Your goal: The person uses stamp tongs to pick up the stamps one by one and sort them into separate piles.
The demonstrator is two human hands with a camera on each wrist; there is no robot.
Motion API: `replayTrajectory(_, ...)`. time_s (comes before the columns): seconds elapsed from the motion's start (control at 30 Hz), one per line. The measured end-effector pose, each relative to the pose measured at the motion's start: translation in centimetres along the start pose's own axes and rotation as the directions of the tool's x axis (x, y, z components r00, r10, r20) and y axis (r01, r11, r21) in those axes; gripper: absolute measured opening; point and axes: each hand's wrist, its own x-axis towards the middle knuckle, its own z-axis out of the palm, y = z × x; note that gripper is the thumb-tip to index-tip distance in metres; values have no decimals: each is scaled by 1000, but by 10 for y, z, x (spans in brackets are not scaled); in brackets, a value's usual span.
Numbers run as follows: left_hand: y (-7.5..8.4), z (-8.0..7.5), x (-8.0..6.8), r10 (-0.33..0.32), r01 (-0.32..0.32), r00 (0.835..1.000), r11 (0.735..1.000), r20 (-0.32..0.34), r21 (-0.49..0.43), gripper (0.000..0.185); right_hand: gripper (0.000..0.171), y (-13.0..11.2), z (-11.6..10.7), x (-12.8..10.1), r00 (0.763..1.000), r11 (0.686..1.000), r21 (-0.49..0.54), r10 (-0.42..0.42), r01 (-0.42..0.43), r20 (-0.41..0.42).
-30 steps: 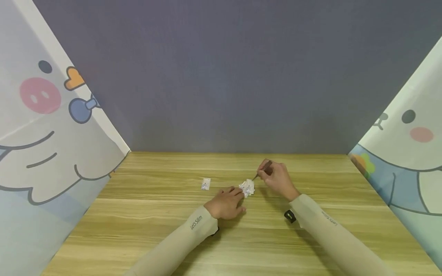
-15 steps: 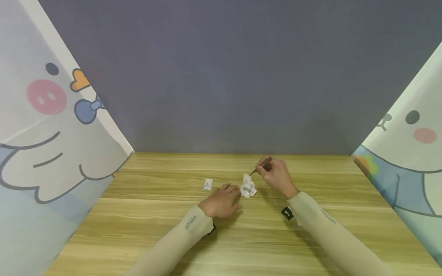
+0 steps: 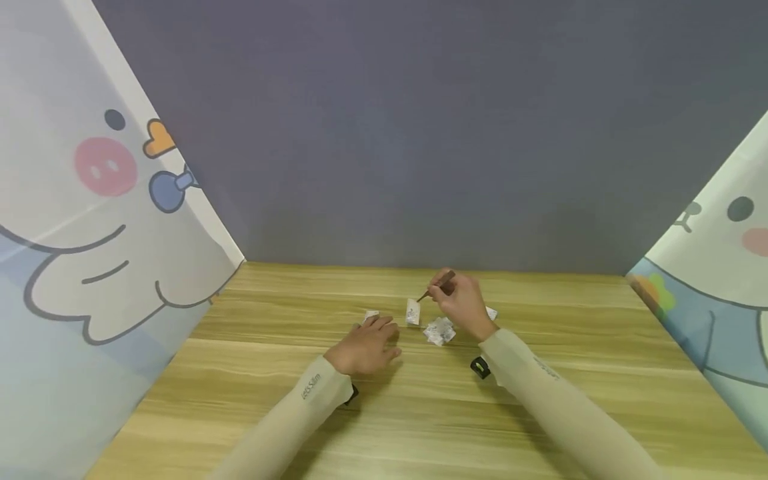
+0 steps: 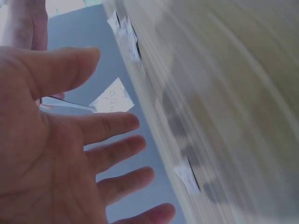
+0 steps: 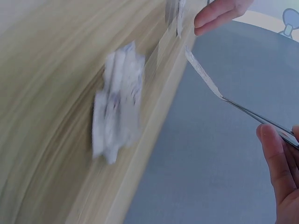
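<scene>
Mid-transfer, by judgement: right hand (image 3: pixel 461 305) pinching tweezers (image 3: pixel 437 285), one small packet (image 3: pixel 412 311) lifted clear of pile (image 3: pixel 440 330), frame centre. Left hand (image 3: pixel 363 345) released, fingers spread on table (image 3: pixel 420 413). Next: controlled placement beside lone packet (image 3: pixel 371 313).

One pair of thin metal tweezers (image 3: pixel 437 287), one small white printed sachet (image 3: pixel 412 311) lifted in its tips, two more single sachets (image 3: pixel 371 314) (image 3: pixel 491 313), and one heap of sachets (image 3: pixel 439 331) on the wooden surface (image 3: pixel 420 413).

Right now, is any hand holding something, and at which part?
The right hand pinches thin metal tweezers by their rear end; their tips grip a small white packet at its edge. The left hand holds nothing.
</scene>
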Motion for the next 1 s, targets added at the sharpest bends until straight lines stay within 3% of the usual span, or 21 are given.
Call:
replayTrajectory(0.47, -29, -9, -16, -114, 113, 993, 994, -21, -8, 62, 7, -6, 56, 13, 995, 999, 40, 2, -6, 97)
replayTrajectory(0.77, -29, -5, -13, -78, 78, 997, 997, 3, -11, 57, 13, -4, 80, 20, 992, 1000, 12, 1, -3, 125)
replayTrajectory(1.0, -28, 1, -8, -96, 95, 994, 995, 44, 20, 60, 11, -2, 86, 20, 985, 999, 26, 17, -22, 171)
